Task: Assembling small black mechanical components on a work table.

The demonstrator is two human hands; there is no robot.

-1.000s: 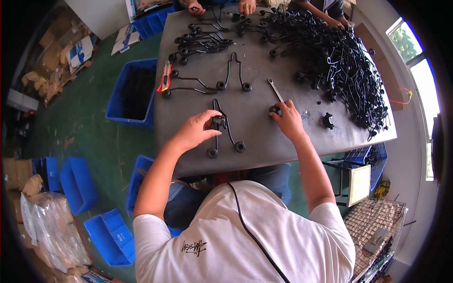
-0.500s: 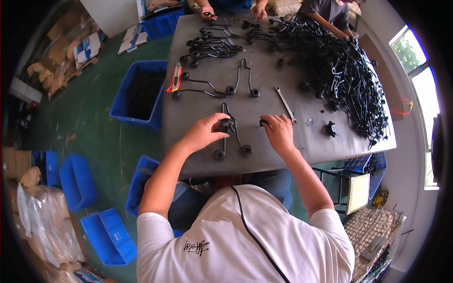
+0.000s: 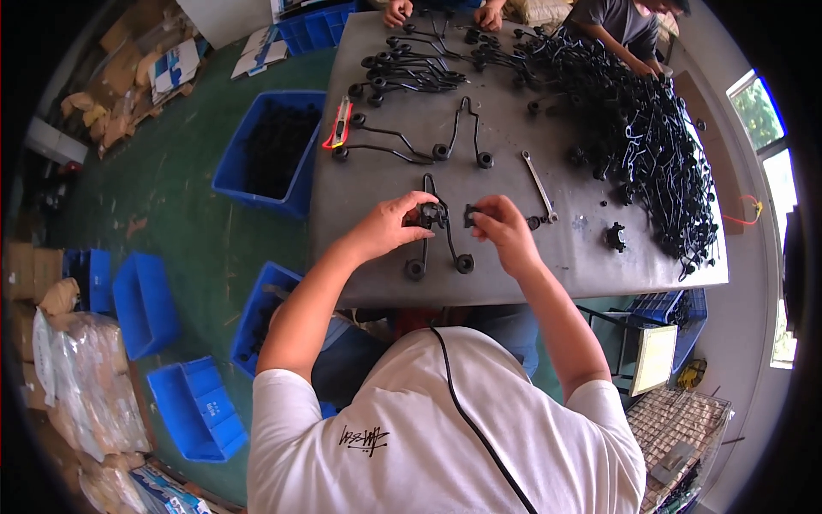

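Observation:
A bent black metal rod part (image 3: 438, 233) with round bushings at its ends lies on the grey table (image 3: 514, 274) in front of me. My left hand (image 3: 396, 224) pinches the black fitting at the rod's middle. My right hand (image 3: 501, 224) holds a small black piece (image 3: 472, 214) just to the right of that fitting, nearly touching it. A silver wrench (image 3: 539, 184) lies beyond my right hand.
A large heap of black rod parts (image 3: 651, 146) covers the table's right side. More rods (image 3: 411, 73) and a red utility knife (image 3: 340, 122) lie at the far left. Other people's hands (image 3: 398, 12) work at the far edge. Blue bins (image 3: 272, 150) stand on the green floor.
My right hand left the wrench area and moved left with a small black piece, close to the fitting held by my left hand. The view also shifted slightly.

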